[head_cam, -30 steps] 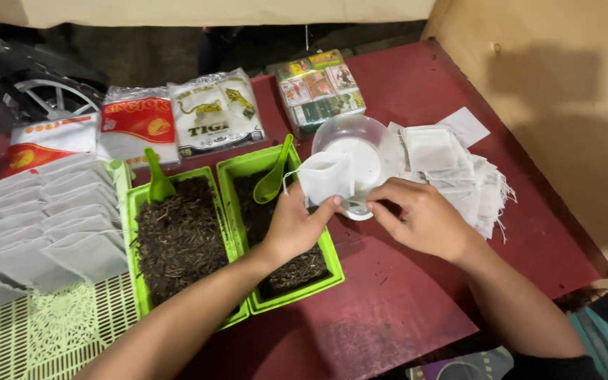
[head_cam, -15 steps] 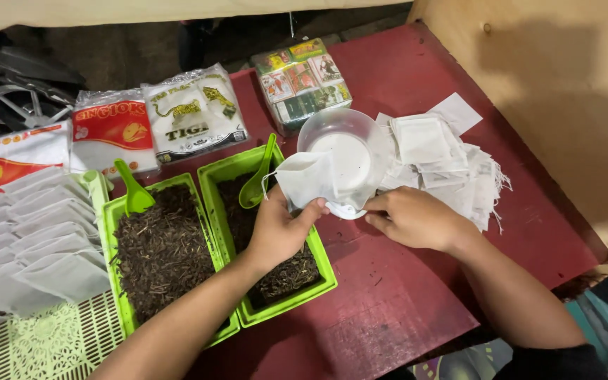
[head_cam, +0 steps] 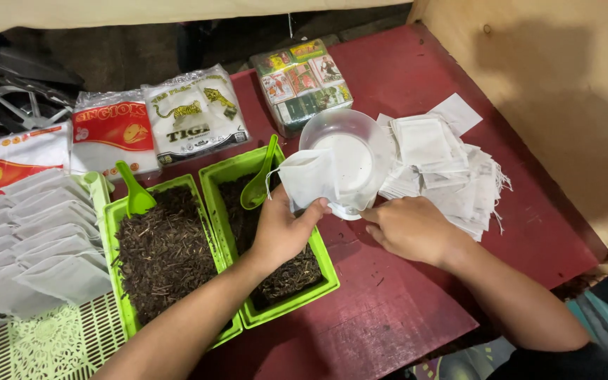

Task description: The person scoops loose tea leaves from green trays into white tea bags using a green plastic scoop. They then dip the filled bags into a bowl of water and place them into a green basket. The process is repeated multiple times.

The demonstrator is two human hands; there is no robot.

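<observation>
My left hand point(head_cam: 281, 229) pinches an empty white filter bag point(head_cam: 307, 180) and holds it up over the right green tray point(head_cam: 326, 262) of dark dried leaves. My right hand point(head_cam: 404, 226) rests on the red table point(head_cam: 416, 295) just right of it, fingers curled, touching the base of a clear plastic bowl point(head_cam: 346, 160) with white powder; whether it grips anything I cannot tell. A green spoon point(head_cam: 258, 183) lies in the right tray. Behind my right hand lies a pile of empty white bags point(head_cam: 445, 165).
A second green tray point(head_cam: 117, 232) of dried leaves holds a green scoop point(head_cam: 134, 192). Filled white bags point(head_cam: 29, 239) lie in rows on a pale lattice tray point(head_cam: 51, 341) at left. Printed packets point(head_cam: 156, 123) and a wrapped pack of boxes point(head_cam: 302, 81) sit at the back. A wooden wall point(head_cam: 564, 91) stands right.
My right hand has drawn back from the bag's mouth and dropped to the table by the bowl. My left hand keeps holding the bag up. The view shifted slightly.
</observation>
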